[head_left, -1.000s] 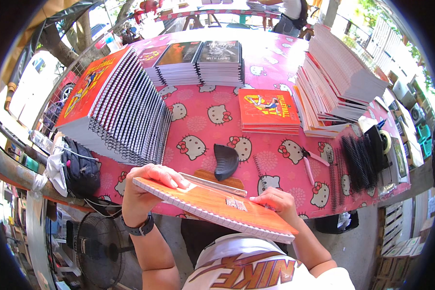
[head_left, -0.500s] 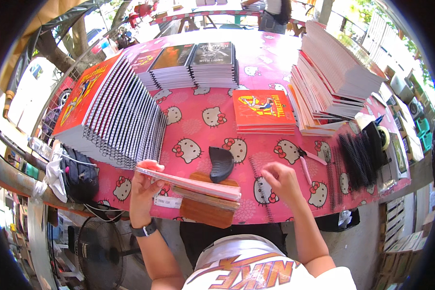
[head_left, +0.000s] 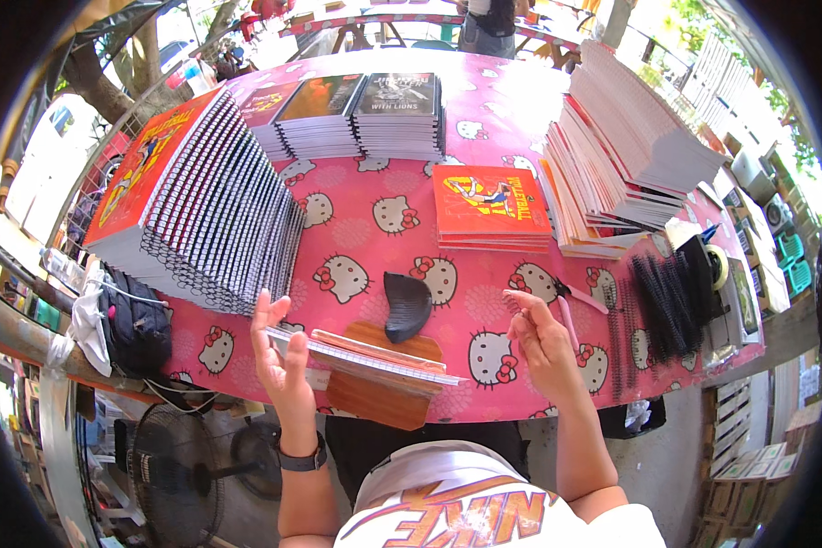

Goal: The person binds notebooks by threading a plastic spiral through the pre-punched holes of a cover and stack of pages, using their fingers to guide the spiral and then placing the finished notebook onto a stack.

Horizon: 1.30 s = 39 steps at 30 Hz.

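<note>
Notebook (head_left: 388, 364): tilted, page edge showing, above the wooden board (head_left: 374, 402) at the table's near side; whether the 2 touch, I cannot tell.
Left hand (head_left: 285, 365): thumb and fingers moderately parted, loosely holding the notebook's left end.
Right hand (head_left: 546, 352): fingers curled in toward the thumb, little gap between them; whether they pinch something thin, I cannot tell. It is apart from the notebook.
Slip risk: with only 1 hand supporting 1 end, the far end could sag or the pages fan if that light hold loosens.
Black curved block (head_left: 407, 308): just beyond the board; a careless swing of the notebook could knock it.
Pink-handled pliers (head_left: 568, 310): near the right hand, so a sideways sweep might catch them.
Black coils (head_left: 671, 306): lying close together, likely to tangle if dragged.
</note>
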Each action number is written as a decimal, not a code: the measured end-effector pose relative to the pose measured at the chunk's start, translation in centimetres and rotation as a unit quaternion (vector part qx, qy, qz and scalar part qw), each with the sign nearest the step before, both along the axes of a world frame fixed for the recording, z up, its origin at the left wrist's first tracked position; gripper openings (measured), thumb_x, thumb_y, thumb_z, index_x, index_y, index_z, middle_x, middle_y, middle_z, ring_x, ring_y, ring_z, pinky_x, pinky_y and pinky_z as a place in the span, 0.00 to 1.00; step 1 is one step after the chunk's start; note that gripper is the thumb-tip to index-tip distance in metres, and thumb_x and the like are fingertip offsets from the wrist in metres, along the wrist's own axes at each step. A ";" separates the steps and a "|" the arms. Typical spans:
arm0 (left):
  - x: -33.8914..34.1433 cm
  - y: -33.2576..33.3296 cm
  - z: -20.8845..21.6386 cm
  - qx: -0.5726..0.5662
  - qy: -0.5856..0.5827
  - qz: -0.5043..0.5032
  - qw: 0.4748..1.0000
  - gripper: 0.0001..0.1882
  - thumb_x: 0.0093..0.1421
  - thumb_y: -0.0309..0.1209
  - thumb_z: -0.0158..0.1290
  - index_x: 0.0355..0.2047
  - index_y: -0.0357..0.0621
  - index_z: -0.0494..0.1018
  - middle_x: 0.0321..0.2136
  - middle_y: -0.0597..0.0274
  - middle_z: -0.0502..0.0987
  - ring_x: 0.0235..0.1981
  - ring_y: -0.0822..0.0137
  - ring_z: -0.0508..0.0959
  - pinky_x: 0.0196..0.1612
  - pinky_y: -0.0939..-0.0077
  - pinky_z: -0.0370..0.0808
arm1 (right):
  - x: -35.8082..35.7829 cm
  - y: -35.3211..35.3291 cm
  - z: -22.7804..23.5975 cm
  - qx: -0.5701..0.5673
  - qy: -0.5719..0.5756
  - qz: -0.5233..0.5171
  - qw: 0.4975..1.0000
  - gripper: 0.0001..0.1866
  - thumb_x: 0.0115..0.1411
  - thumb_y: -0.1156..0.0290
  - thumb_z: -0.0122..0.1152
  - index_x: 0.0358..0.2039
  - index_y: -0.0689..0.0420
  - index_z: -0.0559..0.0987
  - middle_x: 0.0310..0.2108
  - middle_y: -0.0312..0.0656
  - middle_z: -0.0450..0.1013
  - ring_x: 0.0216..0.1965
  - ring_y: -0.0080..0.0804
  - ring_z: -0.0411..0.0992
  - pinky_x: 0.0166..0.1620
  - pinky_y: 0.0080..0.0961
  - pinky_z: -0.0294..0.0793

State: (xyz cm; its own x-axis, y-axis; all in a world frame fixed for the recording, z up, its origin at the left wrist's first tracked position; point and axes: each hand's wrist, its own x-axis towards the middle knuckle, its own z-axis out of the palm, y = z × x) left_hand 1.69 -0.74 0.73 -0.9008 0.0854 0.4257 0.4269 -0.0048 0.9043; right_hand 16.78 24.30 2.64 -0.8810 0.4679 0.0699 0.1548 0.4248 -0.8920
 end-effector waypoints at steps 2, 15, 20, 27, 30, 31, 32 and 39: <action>0.5 0.5 -0.2 -0.018 -0.051 -0.006 0.999 0.29 0.60 0.34 0.47 0.60 0.39 0.56 0.46 0.57 0.68 0.45 0.70 0.67 0.49 0.76 0.63 | 0.6 -0.8 0.6 -0.088 0.010 -0.012 0.996 0.20 0.63 0.77 0.46 0.56 0.55 0.62 0.25 0.38 0.65 0.25 0.23 0.64 0.28 0.19 0.66; 5.2 3.6 2.1 -0.204 0.236 0.095 0.945 0.35 0.57 0.48 0.50 0.59 0.41 0.58 0.45 0.56 0.73 0.51 0.62 0.68 0.62 0.40 0.35 | 1.0 -1.6 0.8 -0.035 0.057 0.049 0.997 0.12 0.59 0.78 0.52 0.45 0.58 0.73 0.29 0.40 0.68 0.28 0.27 0.69 0.31 0.21 0.69; 7.3 5.9 1.8 -0.405 0.235 -0.092 0.879 0.31 0.51 0.52 0.54 0.51 0.48 0.68 0.35 0.67 0.72 0.49 0.66 0.68 0.59 0.31 0.33 | 1.5 -1.9 2.7 -0.003 0.081 0.164 0.983 0.11 0.56 0.79 0.56 0.41 0.58 0.76 0.33 0.40 0.69 0.32 0.28 0.71 0.33 0.22 0.71; 7.4 6.8 0.8 -0.378 0.281 -0.042 0.881 0.23 0.49 0.46 0.54 0.44 0.51 0.73 0.34 0.68 0.71 0.47 0.67 0.69 0.59 0.31 0.35 | 1.3 -2.4 2.0 0.017 0.096 0.196 0.976 0.10 0.55 0.78 0.57 0.40 0.59 0.76 0.31 0.42 0.71 0.31 0.34 0.72 0.33 0.25 0.71; 7.4 6.9 0.7 -0.365 0.282 -0.040 0.887 0.19 0.50 0.43 0.55 0.42 0.52 0.74 0.36 0.67 0.72 0.47 0.65 0.69 0.60 0.33 0.32 | 0.9 -2.7 2.4 0.022 0.084 0.193 0.977 0.09 0.55 0.78 0.57 0.39 0.59 0.76 0.30 0.43 0.71 0.30 0.36 0.72 0.32 0.27 0.70; 7.4 6.9 0.6 -0.364 0.281 -0.039 0.887 0.19 0.50 0.43 0.55 0.42 0.52 0.74 0.36 0.67 0.72 0.47 0.65 0.69 0.60 0.33 0.32 | 0.6 -2.8 2.5 0.044 0.087 0.195 0.976 0.09 0.55 0.78 0.57 0.38 0.59 0.76 0.30 0.43 0.71 0.29 0.38 0.71 0.32 0.27 0.70; 7.4 6.9 0.6 -0.364 0.282 -0.040 0.887 0.19 0.50 0.43 0.54 0.42 0.52 0.73 0.36 0.67 0.72 0.47 0.64 0.69 0.60 0.33 0.33 | 0.5 -2.8 2.6 0.066 0.091 0.196 0.974 0.09 0.55 0.78 0.56 0.38 0.58 0.76 0.30 0.44 0.71 0.29 0.39 0.71 0.32 0.28 0.70; 7.1 6.5 0.5 -0.389 0.301 -0.044 0.870 0.24 0.50 0.44 0.54 0.47 0.51 0.70 0.36 0.67 0.68 0.46 0.66 0.68 0.59 0.32 0.36 | 0.1 -1.9 3.5 0.094 0.058 0.281 0.953 0.10 0.56 0.78 0.55 0.39 0.56 0.75 0.29 0.45 0.71 0.30 0.43 0.71 0.34 0.32 0.71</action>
State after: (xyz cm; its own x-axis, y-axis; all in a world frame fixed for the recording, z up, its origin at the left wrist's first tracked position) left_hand 8.83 5.75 1.25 -0.5102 0.6161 0.6001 0.8530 0.4517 0.2614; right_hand 16.85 22.36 6.15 -0.9702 -0.1052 0.2185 -0.2391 0.5649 -0.7897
